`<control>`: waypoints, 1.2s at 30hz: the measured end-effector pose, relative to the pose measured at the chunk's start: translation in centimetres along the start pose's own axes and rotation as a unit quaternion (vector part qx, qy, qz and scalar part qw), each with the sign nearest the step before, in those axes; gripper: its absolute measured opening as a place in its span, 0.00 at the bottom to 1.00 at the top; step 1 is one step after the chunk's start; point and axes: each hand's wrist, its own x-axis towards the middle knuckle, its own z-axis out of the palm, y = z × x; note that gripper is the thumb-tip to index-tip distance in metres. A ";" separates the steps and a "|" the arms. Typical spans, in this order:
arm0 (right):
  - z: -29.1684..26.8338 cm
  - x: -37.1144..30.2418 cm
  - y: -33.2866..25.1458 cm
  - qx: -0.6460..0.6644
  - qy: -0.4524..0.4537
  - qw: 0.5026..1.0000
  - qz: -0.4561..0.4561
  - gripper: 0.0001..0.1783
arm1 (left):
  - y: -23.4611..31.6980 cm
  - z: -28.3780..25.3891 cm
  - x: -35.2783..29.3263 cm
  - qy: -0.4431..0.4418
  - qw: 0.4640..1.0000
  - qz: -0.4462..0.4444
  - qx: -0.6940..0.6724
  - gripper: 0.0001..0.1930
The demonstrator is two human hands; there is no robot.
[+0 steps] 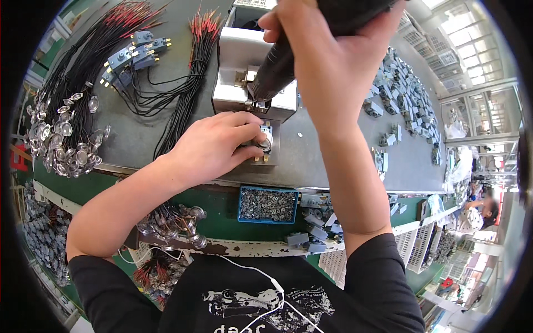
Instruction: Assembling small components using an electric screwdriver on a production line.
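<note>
My right hand [344, 72] is wrapped round a black electric screwdriver [278, 66]. Its tip points down at the front of a silver metal box-shaped device [239, 55], by a small bracket there. Just in front of that device, the fingers of my left hand [211, 139] close on a small grey switch part with brass terminals [266, 154]. A round metal piece shows at its top, partly behind the fingers. The switch part rests on a small metal plate [272, 125] at the table's near edge.
Bundles of black wires with red ends [202, 33] and round metal discs [66, 139] lie at left, beside several wired grey switches [133, 55]. Many grey switches [405, 100] are heaped at right. A blue tray [240, 213] of small screws stands nearer me. Another person [478, 213] is far right.
</note>
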 end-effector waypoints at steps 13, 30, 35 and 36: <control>3.6 0.2 -5.8 -0.080 0.110 0.933 0.332 0.32 | -0.8 0.7 -0.8 0.029 0.999 -0.011 -0.019 0.10; 0.0 -2.4 -5.2 -0.137 0.090 0.911 0.378 0.12 | -0.2 -0.2 -0.4 0.001 0.999 -0.023 -0.046 0.11; -1.6 -3.6 -0.5 0.026 -0.059 0.997 -0.035 0.19 | -0.3 -0.1 -0.3 0.005 0.999 -0.019 -0.039 0.11; -1.7 -3.7 -0.4 0.027 -0.059 0.997 -0.034 0.19 | -0.4 0.0 -0.3 0.005 0.999 -0.014 -0.034 0.11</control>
